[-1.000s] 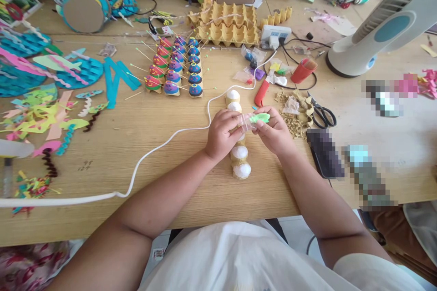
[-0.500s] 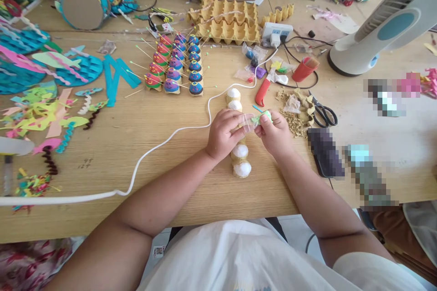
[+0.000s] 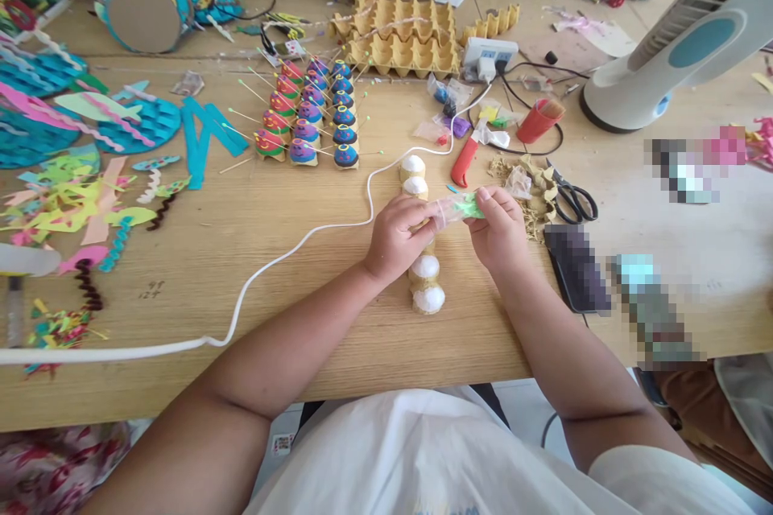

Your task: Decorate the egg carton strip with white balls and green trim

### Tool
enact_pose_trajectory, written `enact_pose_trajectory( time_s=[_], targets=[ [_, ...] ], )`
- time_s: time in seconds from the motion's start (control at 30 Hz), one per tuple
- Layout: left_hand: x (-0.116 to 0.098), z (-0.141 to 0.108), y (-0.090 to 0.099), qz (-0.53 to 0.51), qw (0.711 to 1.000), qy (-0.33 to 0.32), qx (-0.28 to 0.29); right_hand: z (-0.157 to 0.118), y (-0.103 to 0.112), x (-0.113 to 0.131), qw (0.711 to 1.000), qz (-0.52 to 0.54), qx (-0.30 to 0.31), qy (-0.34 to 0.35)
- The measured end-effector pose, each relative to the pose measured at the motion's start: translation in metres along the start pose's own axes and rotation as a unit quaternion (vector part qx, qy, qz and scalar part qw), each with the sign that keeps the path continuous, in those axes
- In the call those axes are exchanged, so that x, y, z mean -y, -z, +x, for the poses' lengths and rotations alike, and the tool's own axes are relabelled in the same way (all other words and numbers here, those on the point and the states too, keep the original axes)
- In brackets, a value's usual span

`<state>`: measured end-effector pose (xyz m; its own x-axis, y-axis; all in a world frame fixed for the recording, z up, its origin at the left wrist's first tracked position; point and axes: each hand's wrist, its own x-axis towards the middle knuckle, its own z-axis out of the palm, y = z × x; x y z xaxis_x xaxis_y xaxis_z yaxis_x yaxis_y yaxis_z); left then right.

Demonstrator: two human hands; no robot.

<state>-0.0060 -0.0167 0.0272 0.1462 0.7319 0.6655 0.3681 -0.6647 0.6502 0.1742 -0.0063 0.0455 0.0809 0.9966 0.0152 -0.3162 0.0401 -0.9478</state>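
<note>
A small clear plastic bag [image 3: 445,214] with soft light-green clay [image 3: 469,206] in it stretches between my hands. My left hand [image 3: 395,237] is closed on the bag's left end. The fingers of my right hand [image 3: 498,229] pinch the green end on the other side. Whether they grip the clay itself or the plastic over it, I cannot tell. Beneath the hands, a strip of egg-carton cups [image 3: 428,300] with white domed tops lies lengthwise on the wooden table; my left hand and the bag hide its middle.
Painted carton cups [image 3: 307,114] stuck with pins stand in rows beyond my left hand. A red-handled cutter [image 3: 465,163], scissors [image 3: 576,197], carton scraps [image 3: 537,177] and a phone [image 3: 576,269] lie around my right side. A white cable [image 3: 290,240] crosses the table.
My right hand has moved slightly right and turned, drawing the bag out longer. More of the green clay shows between the hands. My left hand has stayed nearly still.
</note>
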Motion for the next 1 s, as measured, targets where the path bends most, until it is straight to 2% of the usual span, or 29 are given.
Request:
enact_pose_trajectory(
  time_s=[0.23, 0.4, 0.77, 1.0],
  targets=[
    [0.003, -0.003, 0.0, -0.028, 0.999, 0.042, 0.007, 0.001, -0.001, -0.002, 0.999, 0.013, 0.037, -0.021],
    [0.009, -0.003, 0.002, 0.006, 1.0, 0.003, 0.0, 0.0, -0.001, -0.002, 0.993, -0.014, 0.097, -0.059],
    [0.004, -0.002, 0.002, 0.022, 1.0, 0.006, 0.017, -0.001, -0.001, 0.002, 0.993, 0.021, 0.107, -0.053],
    [0.003, -0.001, 0.005, -0.008, 1.0, 0.003, 0.004, -0.003, 0.003, -0.005, 0.992, -0.048, 0.118, -0.023]
  ],
)
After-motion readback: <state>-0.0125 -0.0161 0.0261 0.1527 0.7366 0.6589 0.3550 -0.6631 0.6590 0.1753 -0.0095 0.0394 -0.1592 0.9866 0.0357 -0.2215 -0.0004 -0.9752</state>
